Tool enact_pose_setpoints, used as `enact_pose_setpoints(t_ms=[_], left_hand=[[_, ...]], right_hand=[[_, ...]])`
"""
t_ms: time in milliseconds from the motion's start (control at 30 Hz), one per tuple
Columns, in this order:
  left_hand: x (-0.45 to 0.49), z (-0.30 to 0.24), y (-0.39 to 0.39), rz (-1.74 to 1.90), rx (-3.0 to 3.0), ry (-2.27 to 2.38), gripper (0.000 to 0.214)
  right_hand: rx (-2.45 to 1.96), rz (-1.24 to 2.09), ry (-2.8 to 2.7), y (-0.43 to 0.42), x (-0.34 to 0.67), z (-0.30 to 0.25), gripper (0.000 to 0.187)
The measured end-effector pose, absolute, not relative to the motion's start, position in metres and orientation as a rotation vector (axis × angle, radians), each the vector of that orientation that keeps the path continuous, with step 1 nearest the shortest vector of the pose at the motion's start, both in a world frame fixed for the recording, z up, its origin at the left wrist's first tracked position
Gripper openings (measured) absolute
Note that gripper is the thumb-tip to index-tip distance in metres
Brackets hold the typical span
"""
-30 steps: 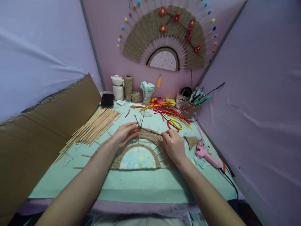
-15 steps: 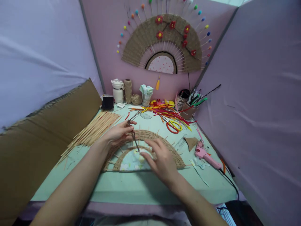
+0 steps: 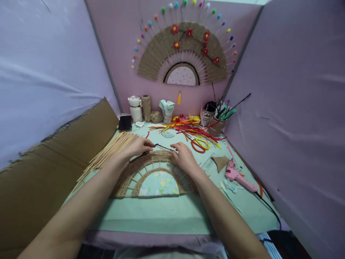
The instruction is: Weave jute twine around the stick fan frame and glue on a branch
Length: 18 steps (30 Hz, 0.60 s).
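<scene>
Over the top edge of a half-round woven twine fan (image 3: 126, 178), my left hand (image 3: 140, 146) pinches a thin dark twig (image 3: 163, 146). One end of the twig sticks out below that hand to the left. My right hand (image 3: 184, 156) has its fingers closed at the twig's right end. The twig runs nearly level between both hands. Lying flat on the table, the fan has thin stick ribs and a floral cloth half-circle (image 3: 159, 184) at its centre. My right wrist and forearm hide part of the fan's right side.
Thin wooden sticks (image 3: 107, 153) lie left beside a cardboard panel (image 3: 61, 144). Coloured pipe cleaners (image 3: 188, 126) and scissors (image 3: 199, 145) are at the back. A pink glue gun (image 3: 239, 178) with a cord lies right. A finished fan (image 3: 151, 55) hangs on the wall.
Both hands have moved up and away from the fan's cloth centre to its top edge. The twig has turned from steeply slanted to nearly level, and my right hand now grips its end.
</scene>
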<state>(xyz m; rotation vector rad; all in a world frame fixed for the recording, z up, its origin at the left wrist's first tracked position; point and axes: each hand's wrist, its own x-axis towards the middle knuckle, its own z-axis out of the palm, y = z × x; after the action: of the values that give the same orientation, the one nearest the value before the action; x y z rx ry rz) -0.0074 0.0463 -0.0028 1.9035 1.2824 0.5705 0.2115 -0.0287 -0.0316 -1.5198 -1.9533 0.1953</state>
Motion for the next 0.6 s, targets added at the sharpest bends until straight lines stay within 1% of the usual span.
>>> enact_pose_setpoints(t_ms=[67,167,267,400,500,600], left_hand=[[-0.007,-0.009,0.046,0.571,1.951,1.305,0.014],[-0.007,-0.02,0.044,0.528,1.973,1.318,0.015],[-0.011,-0.026,0.042,0.485,2.023,1.342,0.022],[-0.035,-0.02,0.032,0.515,2.141,1.482,0.031],[-0.057,-0.012,0.018,0.544,2.175,1.629,0.03],[-0.066,-0.011,0.004,0.515,2.185,1.675,0.027]], right_hand=[[-1.58,0.198,-2.021,-0.026,0.209,-0.037,0.018],[-1.633,0.209,-2.089,-0.025,0.208,-0.044,0.021],[-1.679,0.241,-2.105,-0.026,0.208,-0.051,0.022],[-1.722,0.28,-2.112,-0.026,0.208,-0.056,0.021],[-1.737,0.288,-2.102,-0.026,0.207,-0.058,0.021],[-1.747,0.27,-2.083,-0.027,0.206,-0.06,0.021]])
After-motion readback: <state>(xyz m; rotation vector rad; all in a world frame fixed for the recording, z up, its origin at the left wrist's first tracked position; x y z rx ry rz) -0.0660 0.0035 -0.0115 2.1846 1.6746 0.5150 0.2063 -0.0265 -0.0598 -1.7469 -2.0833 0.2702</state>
